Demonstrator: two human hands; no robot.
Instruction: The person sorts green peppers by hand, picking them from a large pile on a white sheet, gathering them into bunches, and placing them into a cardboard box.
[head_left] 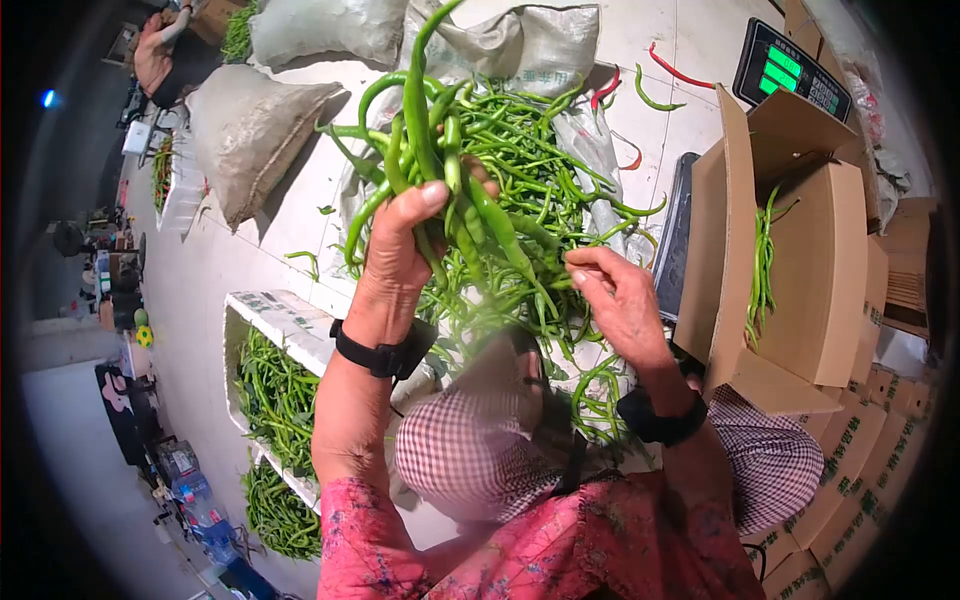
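Note:
A bunch of long green chili peppers [418,125] is wrapped in the fingers of my left hand [405,230], raised over the heap. My right hand [622,300] is at the right side of the heap, thumb and forefinger pinched together beside the hanging pepper tips. What the pinch holds, if anything, I cannot make out. Below both hands spreads a large heap of green chili peppers [530,150] on a white woven sack [590,145]. A few more peppers [597,400] lie near my knees.
An open cardboard box [800,270] with some peppers inside stands at right, beside a scale with a lit display [790,75]. White foam boxes [285,305] of peppers are at left. Filled sacks [255,135] lie behind. Another person [165,50] is at the far left.

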